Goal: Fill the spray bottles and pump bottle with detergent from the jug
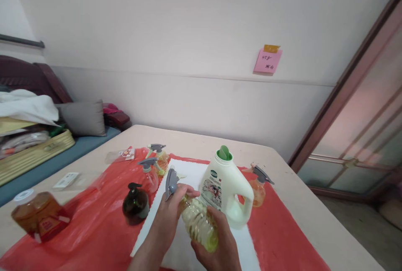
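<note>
A clear spray bottle with yellow-green liquid is held tilted between my hands, over a white cloth. My left hand is closed around its neck, just below the grey trigger head; the joint between head and bottle is hidden by the fingers. Wrapped round the lower body of the bottle is my right hand. Just behind it stands a pale green detergent jug, its mouth uncapped with a green spout showing. The white cloth lies under the jug and my hands.
A dark pump bottle, a pink spray bottle and a yellow one stand to the left. An orange spray bottle is right of the jug. Farther left, an amber-liquid bottle rests on the red plastic sheet.
</note>
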Tool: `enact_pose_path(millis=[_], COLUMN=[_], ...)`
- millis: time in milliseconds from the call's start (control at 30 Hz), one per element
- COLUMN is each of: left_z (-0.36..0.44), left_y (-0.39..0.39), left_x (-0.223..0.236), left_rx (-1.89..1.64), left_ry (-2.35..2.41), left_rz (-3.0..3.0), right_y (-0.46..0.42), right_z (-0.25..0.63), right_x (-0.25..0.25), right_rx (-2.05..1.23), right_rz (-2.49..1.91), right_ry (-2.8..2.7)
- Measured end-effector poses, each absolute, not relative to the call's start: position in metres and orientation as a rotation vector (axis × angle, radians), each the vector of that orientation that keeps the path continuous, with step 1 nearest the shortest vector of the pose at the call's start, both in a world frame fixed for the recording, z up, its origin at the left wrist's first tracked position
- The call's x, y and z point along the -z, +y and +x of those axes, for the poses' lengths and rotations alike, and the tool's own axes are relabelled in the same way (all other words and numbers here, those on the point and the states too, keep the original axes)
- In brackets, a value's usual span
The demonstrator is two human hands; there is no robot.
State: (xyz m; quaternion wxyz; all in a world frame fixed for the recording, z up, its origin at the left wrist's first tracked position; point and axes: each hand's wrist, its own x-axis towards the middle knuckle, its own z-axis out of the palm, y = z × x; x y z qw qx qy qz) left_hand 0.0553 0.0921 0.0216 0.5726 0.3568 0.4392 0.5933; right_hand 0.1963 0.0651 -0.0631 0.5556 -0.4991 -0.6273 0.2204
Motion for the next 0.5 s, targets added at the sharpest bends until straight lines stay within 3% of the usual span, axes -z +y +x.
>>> enact_pose_path(millis=[200,400,500], left_z=[0.049,0.055,0.061], left_y=[0.092,0.090,0.092], left_x=[-0.023,-0.023,-0.021], left_rx=[-1.302,-1.286,-1.338], left_ry=[1.030,0.914,0.946], left_rz=[0.827,0.687,0.551], right_y=[0.071,0.061,0.059], right_z=[0.204,0.199,0.192], right_x=[0.070,0.045,0.043], right_rx=[-0.716,-1.719,-1.957], right_rz=[-1.060,-0.820,-0.733], right_ry=[-1.434,-0.943,-0.745])
